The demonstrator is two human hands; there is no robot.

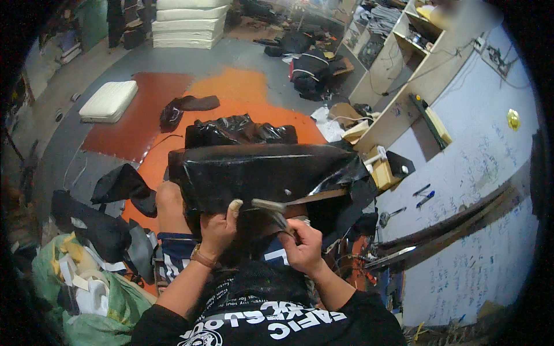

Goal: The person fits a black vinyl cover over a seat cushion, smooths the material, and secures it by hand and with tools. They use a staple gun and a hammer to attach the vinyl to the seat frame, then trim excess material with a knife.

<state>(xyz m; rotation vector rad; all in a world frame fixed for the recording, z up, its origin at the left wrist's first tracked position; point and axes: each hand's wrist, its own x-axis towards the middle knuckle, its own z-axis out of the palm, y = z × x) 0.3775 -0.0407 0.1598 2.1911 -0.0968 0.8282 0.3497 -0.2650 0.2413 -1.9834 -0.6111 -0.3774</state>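
A bulky block covered in shiny black leather-like material (242, 173) rests across my lap, its far part wrinkled. My right hand (303, 245) is closed round the dark handle of a hammer. The hammer's narrow metal head (268, 205) is by the block's near edge. On that same edge, my left hand (219, 230) is curled against the black cover with the thumb up; something pale wraps the thumb tip. What its fingers press on underneath is mostly hidden. A strip of bare edge (317, 197) shows below the cover at the right.
A white board with pens (426, 199) and shelving (375, 124) stand close on my right. Black scraps (121, 187) and a green sack (92, 294) lie at left. Farther off are a white cushion (109, 101) and a stack of white foam pads (189, 26).
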